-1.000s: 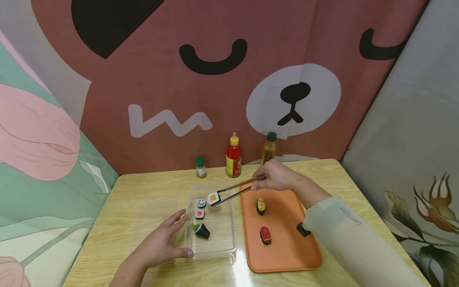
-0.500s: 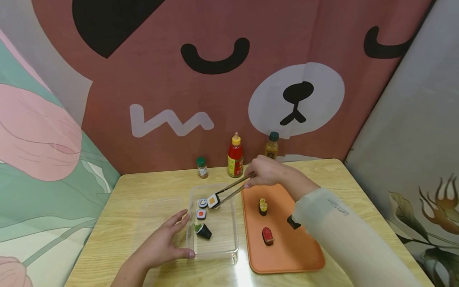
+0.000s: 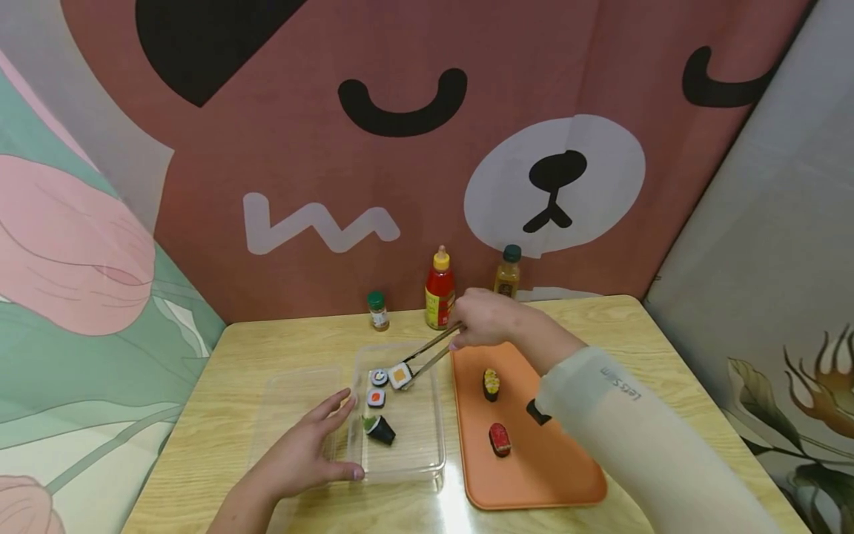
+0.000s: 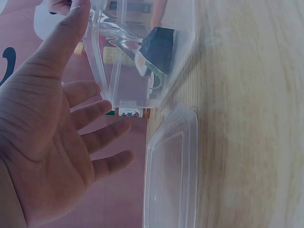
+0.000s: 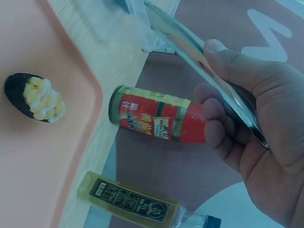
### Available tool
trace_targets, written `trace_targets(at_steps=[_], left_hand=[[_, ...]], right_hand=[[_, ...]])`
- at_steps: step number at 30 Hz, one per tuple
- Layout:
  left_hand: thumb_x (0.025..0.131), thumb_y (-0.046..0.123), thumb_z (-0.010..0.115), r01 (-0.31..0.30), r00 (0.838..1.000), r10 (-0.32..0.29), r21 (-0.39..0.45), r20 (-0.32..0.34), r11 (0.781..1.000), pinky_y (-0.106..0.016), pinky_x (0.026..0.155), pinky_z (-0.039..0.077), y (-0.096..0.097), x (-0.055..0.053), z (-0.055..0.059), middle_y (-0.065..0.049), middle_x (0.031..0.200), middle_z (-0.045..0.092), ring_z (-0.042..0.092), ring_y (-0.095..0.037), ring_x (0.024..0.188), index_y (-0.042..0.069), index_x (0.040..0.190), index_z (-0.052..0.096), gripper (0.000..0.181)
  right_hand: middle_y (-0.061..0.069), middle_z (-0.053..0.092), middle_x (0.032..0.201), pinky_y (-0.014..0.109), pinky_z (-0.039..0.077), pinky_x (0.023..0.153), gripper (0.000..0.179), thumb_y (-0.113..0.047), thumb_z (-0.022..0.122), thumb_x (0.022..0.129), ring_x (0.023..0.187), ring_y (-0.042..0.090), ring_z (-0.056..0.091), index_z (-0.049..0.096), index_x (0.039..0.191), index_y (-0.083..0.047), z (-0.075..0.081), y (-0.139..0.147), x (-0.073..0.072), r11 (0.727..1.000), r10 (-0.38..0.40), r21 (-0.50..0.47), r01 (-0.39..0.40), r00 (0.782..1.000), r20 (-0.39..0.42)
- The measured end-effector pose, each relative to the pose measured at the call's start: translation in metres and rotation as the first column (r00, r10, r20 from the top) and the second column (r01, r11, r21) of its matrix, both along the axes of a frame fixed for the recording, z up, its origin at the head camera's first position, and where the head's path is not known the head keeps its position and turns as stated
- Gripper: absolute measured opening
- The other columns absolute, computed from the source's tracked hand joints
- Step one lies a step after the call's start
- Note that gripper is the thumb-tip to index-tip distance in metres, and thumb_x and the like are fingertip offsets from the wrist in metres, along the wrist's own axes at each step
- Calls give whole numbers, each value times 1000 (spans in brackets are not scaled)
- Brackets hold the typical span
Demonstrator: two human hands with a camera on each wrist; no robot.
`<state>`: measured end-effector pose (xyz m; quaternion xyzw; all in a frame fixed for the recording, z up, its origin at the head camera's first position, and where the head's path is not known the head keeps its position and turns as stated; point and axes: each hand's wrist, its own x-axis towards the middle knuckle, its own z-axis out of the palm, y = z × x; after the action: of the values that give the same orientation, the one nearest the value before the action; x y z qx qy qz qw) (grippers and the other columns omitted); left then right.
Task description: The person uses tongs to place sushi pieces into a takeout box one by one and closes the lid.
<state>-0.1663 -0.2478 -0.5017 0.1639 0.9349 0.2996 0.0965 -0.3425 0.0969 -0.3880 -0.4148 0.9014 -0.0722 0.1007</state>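
Note:
My right hand [image 3: 487, 319] grips slim metal tongs [image 5: 190, 47], whose tips are around a square sushi roll [image 3: 400, 375] with an orange-yellow centre. The roll is over the clear plastic box [image 3: 427, 471], beside a small round roll [image 3: 379, 377] and a red-centred roll [image 3: 376, 398]. Nearer the front of the box lies a black cone-shaped hand roll [image 3: 379, 429] with green at its mouth. My left hand [image 3: 303, 449] is spread at the box's left side, fingers extended and thumb at its near left corner. In the left wrist view the fingers are straight and apart.
Right of the box lies an orange tray [image 3: 534, 489] with a corn-topped sushi [image 3: 491, 384] and a red-topped one [image 3: 500, 439]. A clear lid [image 3: 293, 393] lies at left. Behind stand a spice jar [image 3: 377, 311], a red sauce bottle [image 3: 439, 297] and an oil-coloured bottle [image 3: 507, 282].
My right hand has moved left and slightly up with the tongs. The square roll has turned a little and stays next to the round one. The left hand has kept its place.

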Motion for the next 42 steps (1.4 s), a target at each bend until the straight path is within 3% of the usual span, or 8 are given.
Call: trace_targets(at_steps=[6,12,19,26,33,36,42], left_hand=[[72,60,89,-3,1000,3,-1,1,1000,-59,112,39,1,0,-1,-4,170,28,31,-37,151,13,161,39,112],[71,59,90,-7,1000,7,-9,-17,1000,-59,112,40,0,1,0,-4,170,28,32,-37,151,12,161,39,113],[71,59,90,-3,999,2,-16,-36,1000,-58,112,40,0,0,-1,-5,169,29,33,-37,150,11,161,39,114],[71,59,90,0,999,-1,-20,-33,1000,-58,112,40,1,1,-1,-5,169,29,34,-37,150,11,160,40,113],[71,59,90,3,999,-4,-31,-36,1000,-58,113,40,2,1,0,-6,169,29,33,-39,150,11,161,38,113],[71,60,90,3,999,-5,-40,-47,999,-59,112,40,2,1,0,-6,169,30,33,-39,150,12,161,38,114],[71,62,89,1,999,-4,-58,-51,998,-59,112,40,2,1,1,-4,169,31,34,-39,149,13,160,40,114]], right_hand=[[-12,72,83,34,54,74,24,-37,84,90,74,9,61,83,103,-16,5,-4,3,998,-4,65,6,1000,-20],[-12,73,86,32,55,75,28,-40,82,90,75,7,63,82,106,-17,6,-1,6,998,-27,63,27,1000,-12],[-10,66,75,30,49,63,32,-38,82,91,63,8,55,80,110,-12,3,15,12,999,-29,-21,29,999,-17],[-13,68,81,29,54,70,36,-39,79,93,67,2,57,79,116,-12,-2,33,21,994,-23,-103,19,999,-40],[-12,69,78,29,54,66,24,-34,78,95,63,0,57,79,106,-14,-10,44,27,979,21,-203,-30,999,-47],[-12,71,84,28,56,69,27,-35,78,95,68,-2,61,80,110,-13,-13,50,30,972,4,-234,-13,999,-37],[-15,66,78,25,52,61,27,-37,79,94,63,0,55,79,109,-14,-16,57,38,963,-25,-268,17,999,-28]])
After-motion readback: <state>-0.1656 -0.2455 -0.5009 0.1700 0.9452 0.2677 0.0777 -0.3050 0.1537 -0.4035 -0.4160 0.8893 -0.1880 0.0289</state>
